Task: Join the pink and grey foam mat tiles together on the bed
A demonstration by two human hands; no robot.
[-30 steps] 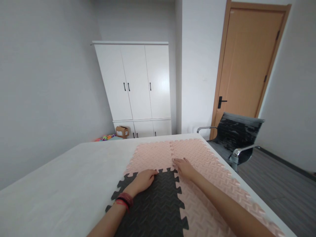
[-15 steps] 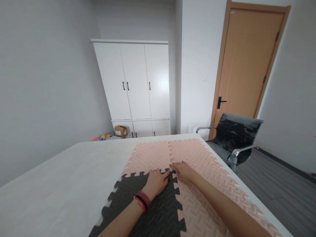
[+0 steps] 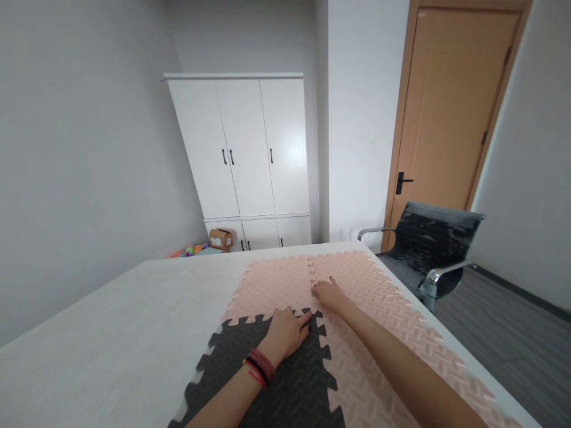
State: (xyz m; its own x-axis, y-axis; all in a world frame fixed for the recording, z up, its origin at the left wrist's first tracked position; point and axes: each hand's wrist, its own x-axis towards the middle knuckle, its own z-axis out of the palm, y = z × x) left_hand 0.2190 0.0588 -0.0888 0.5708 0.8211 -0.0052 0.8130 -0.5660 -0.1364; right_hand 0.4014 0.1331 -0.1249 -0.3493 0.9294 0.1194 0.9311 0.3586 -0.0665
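Note:
A dark grey foam mat tile point(image 3: 276, 386) with jigsaw edges lies on the white table, against pink foam mat tiles point(image 3: 263, 285) of the same ridged pattern. My left hand point(image 3: 286, 334), palm down, rests on the dark tile near its far right corner. Its fingers are apart, with the index fingertip at the corner where dark and pink meet. Just beyond it, my right hand point(image 3: 329, 295) presses on the seam between two pink tiles, fingers bent a little and one lifted. Neither hand grasps anything.
The white table point(image 3: 134, 333) extends to the left. A black mesh chair point(image 3: 432, 244) stands past its right edge, near a wooden door point(image 3: 455, 107). Behind are a white cabinet point(image 3: 250, 148), a cardboard box point(image 3: 222, 239) and some colourful items point(image 3: 191, 250).
My right hand has moved slightly away from me along the pink seam, off the dark tile's corner. My left hand stays on the dark tile. The view has shifted slightly.

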